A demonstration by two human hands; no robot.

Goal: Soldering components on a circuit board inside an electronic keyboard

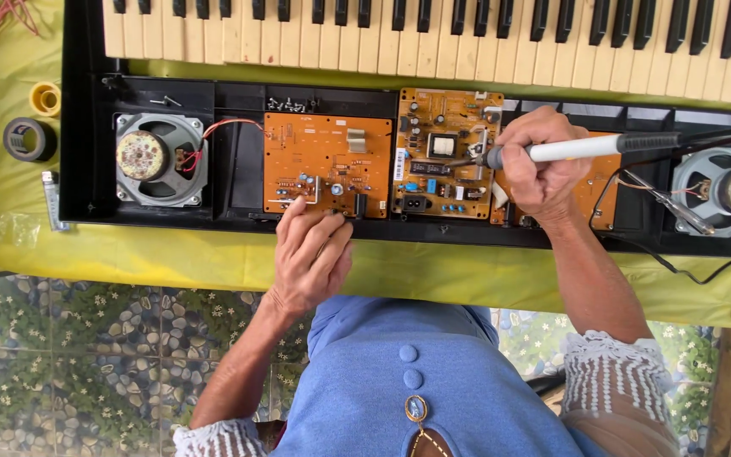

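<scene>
Head view: right hand (pixel 543 165) was clamped on soldering iron (pixel 585 149), its long axis near horizontal, tip pointing left onto the middle circuit board (pixel 442 152), cord end right. Left hand (pixel 310 254), fingers loosely spread, holding nothing, rested on the keyboard case (pixel 162 216) edge by the left circuit board (pixel 327 161).

There is only one view, from a camera on the person's head. It looks almost straight down, close to the work. The opened keyboard (pixel 416 127) lies across the top of the frame on the worktop (pixel 171 262), with its keys at the far edge. The person's own chest fills the bottom, and the tiled floor (pixel 69 355) shows beneath the worktop edge.
</scene>
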